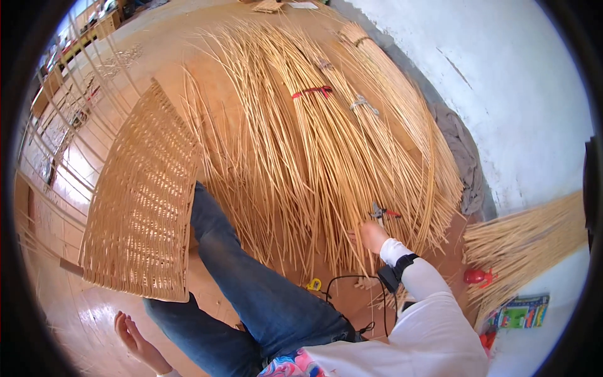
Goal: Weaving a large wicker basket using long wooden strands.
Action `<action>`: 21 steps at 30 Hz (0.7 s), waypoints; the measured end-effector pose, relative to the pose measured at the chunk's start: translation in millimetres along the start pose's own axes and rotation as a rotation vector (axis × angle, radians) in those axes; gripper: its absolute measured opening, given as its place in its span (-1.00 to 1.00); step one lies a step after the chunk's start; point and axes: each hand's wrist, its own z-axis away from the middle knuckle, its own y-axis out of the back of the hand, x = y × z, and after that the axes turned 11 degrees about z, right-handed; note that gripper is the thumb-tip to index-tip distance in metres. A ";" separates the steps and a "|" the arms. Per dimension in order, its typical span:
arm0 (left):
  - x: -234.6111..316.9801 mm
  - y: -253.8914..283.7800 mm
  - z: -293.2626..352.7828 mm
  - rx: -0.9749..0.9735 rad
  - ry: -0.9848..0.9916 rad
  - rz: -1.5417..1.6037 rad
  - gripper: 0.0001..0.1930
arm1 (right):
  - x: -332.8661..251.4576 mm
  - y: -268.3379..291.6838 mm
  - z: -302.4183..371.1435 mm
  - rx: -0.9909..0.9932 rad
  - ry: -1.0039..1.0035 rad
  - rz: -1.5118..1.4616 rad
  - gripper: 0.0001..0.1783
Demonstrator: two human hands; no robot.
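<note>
One woven panel [141, 201] rests at the person's two knees, on the left, with many thin stakes [81, 135] jutting from its far side, too crowded to count. Of two bare hands, the left hand [135, 342] is near the panel's lower edge, clear of it, holding nothing, its fingers [123, 328] loosely apart. The right hand [372, 237] reaches down to the near ends of the canes [342, 232]; its fingers are partly hidden, and whether they are clamped on a cane cannot be told. Just beyond it lies one pair of shears [378, 212] with red on the handle. On the floor [169, 47], three tied bundles can be made out: one with a red tie [312, 92], one with two greyish ties [364, 103], one nearest the wall [515, 94] with a single dark tie [361, 41]. A further heap of canes [534, 235] lies at the right, beside one red rounded object [478, 276] and one colourful packet [522, 312]. One grey cloth [461, 154] lies along the wall; one yellow item [314, 284] and one black cable [348, 276] lie near the right leg.
</note>
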 end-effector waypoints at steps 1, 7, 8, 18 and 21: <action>-3.7 3.6 3.1 0.030 0.015 0.009 -0.75 | -4.7 0.0 -12.4 -0.104 -0.017 -0.169 -0.64; 5.2 -9.0 27.1 -0.065 0.048 -0.079 -0.82 | -20.8 -15.6 -110.9 0.098 -0.010 0.205 -0.25; 9.2 -14.2 30.7 -0.095 0.043 -0.098 -0.84 | -21.3 -11.9 -123.0 0.171 0.030 0.538 -0.27; 17.7 -59.7 38.2 -0.258 0.109 -0.259 -0.88 | 12.7 39.9 -122.6 0.696 0.233 1.099 -0.43; 12.7 -63.0 38.8 -0.309 -0.004 -0.264 -0.90 | 37.8 62.2 -69.4 0.788 0.370 1.174 -0.44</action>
